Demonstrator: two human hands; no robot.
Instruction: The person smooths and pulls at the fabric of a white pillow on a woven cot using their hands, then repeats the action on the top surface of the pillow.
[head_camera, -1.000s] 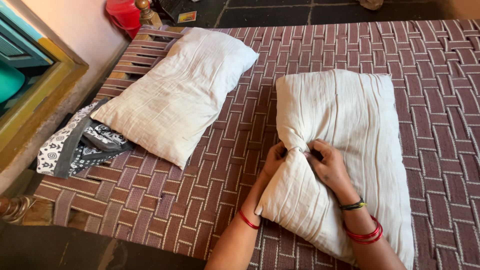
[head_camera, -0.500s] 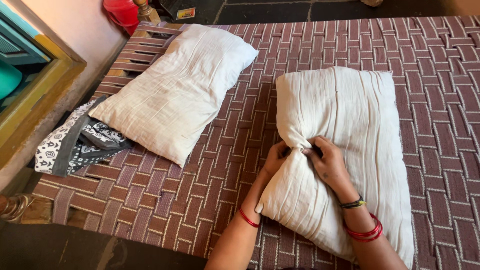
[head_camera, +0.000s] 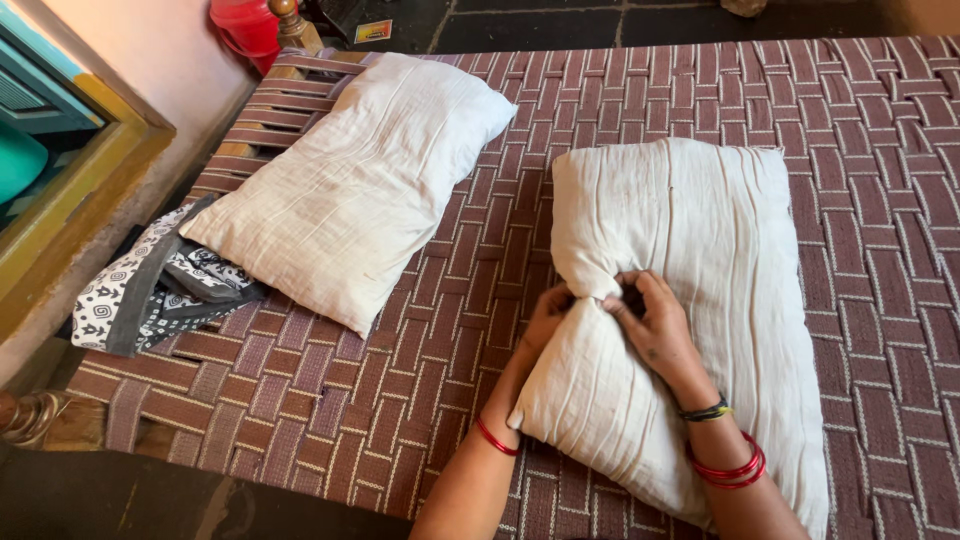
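Note:
A cream cloth-covered pillow (head_camera: 690, 230) lies on the right of a woven maroon cot (head_camera: 880, 130). Its cover is gathered into a knot (head_camera: 600, 290) on the near left side. My left hand (head_camera: 545, 320) grips the cloth from the left of the knot, partly tucked under a fold. My right hand (head_camera: 650, 325) pinches the bunched cloth from the right, fingers curled over it. Both wrists wear red bangles.
A second cream pillow (head_camera: 360, 185) lies to the left. A black-and-white patterned cloth (head_camera: 150, 285) sits at the cot's left edge. A red container (head_camera: 245, 25) stands on the dark floor beyond. A wall and yellow frame (head_camera: 90, 170) run along the left.
My right hand's fingers have shifted slightly on the knot, lifting and curling over the bunched cloth. The pillows have stayed in place.

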